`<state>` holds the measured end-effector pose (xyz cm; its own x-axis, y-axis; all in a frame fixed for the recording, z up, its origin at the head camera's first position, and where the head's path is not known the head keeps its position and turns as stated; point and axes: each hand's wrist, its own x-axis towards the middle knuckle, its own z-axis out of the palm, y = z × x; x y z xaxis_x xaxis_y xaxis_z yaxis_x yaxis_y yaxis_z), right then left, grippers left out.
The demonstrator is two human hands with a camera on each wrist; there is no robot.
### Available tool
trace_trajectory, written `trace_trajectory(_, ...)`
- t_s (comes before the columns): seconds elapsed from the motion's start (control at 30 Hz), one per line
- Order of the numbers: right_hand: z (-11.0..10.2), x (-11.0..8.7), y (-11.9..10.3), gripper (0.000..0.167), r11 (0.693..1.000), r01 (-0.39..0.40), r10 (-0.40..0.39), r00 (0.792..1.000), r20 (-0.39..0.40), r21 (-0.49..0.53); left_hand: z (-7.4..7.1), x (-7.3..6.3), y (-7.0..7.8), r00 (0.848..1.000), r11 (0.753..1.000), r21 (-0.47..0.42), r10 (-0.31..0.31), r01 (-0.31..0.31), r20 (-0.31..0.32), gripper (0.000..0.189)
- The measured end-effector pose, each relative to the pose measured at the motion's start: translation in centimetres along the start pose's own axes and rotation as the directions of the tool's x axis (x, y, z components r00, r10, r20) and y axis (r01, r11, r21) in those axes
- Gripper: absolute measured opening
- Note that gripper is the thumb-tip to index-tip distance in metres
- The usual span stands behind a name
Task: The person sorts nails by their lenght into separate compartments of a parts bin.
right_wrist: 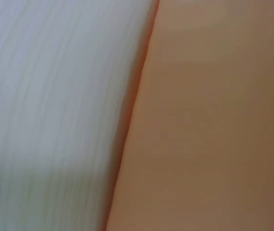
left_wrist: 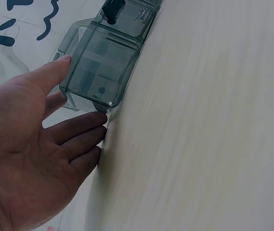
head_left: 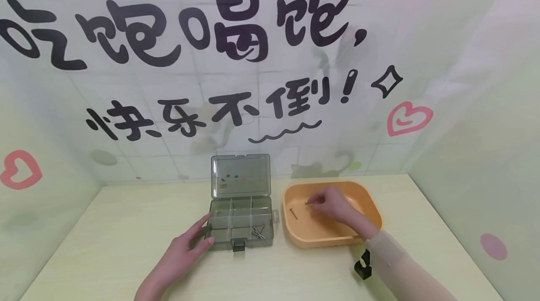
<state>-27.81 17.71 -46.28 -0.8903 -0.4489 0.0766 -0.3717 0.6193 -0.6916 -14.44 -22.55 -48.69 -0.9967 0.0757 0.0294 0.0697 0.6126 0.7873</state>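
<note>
My right hand reaches into the orange tray and pinches a small screw between thumb and fingertips. A second screw lies on the tray floor to its left. At the left side of a clear grey compartment box, my left hand touches the wall with thumb and fingers fairly straight. The box lid stands raised at the back. Several silver screws lie in the front right compartment. Only tray and table show in the right wrist view.
A black clip-like piece shows beside the right wrist, below the tray's front edge. The box's dark latch faces the front of the pale wooden table. Printed wall sheets enclose the back and both sides.
</note>
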Motion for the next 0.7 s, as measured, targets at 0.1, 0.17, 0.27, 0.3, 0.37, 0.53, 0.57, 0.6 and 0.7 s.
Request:
trace_trajectory(0.1,0.1,0.0,-0.3,0.015,1.000,0.015,-0.015,1.000,0.003,0.002,0.0,0.0,0.0,1.000,1.000,-0.002,0.001,-0.001,-0.001,0.067)
trace_trajectory(0.17,0.1,-0.1,-0.6,0.014,1.000,0.021,-0.021,1.000,0.004,0.008,0.0,0.0,-0.1,1.000,1.000,-0.001,0.009,-0.009,-0.001,0.066)
trace_trajectory(0.27,0.1,0.0,-1.2,0.013,0.999,0.035,-0.035,0.999,0.004,0.021,0.0,-0.1,-0.1,1.000,1.000,0.004,0.014,-0.014,-0.005,0.066)
trace_trajectory(0.3,0.1,0.0,-1.3,0.013,0.999,0.039,-0.039,0.999,0.004,0.024,0.0,-0.1,-0.1,1.000,1.000,0.006,0.014,-0.014,-0.003,0.066)
trace_trajectory(0.37,0.1,0.0,-1.7,0.013,0.998,0.043,-0.043,0.999,0.006,0.037,0.0,-0.1,-0.1,1.000,1.000,0.008,0.009,-0.009,-0.003,0.067)
trace_trajectory(0.53,0.3,0.2,-2.7,0.016,0.996,0.072,-0.072,0.997,0.006,0.051,0.1,0.1,-0.2,1.000,1.000,0.003,-0.003,0.003,-0.003,0.067)
trace_trajectory(0.57,0.3,0.3,-2.9,0.017,0.996,0.079,-0.079,0.997,0.004,0.049,0.1,0.2,-0.3,1.000,1.000,0.002,-0.002,0.002,-0.003,0.067)
trace_trajectory(0.6,0.4,0.4,-3.1,0.017,0.995,0.086,-0.086,0.996,0.002,0.047,0.1,0.2,-0.3,1.000,1.000,0.002,-0.003,0.003,-0.004,0.067)
trace_trajectory(0.7,0.3,0.5,-3.9,0.017,0.994,0.100,-0.099,0.995,-0.008,0.040,0.1,0.1,-0.2,1.000,1.000,0.004,0.003,-0.003,-0.007,0.067)
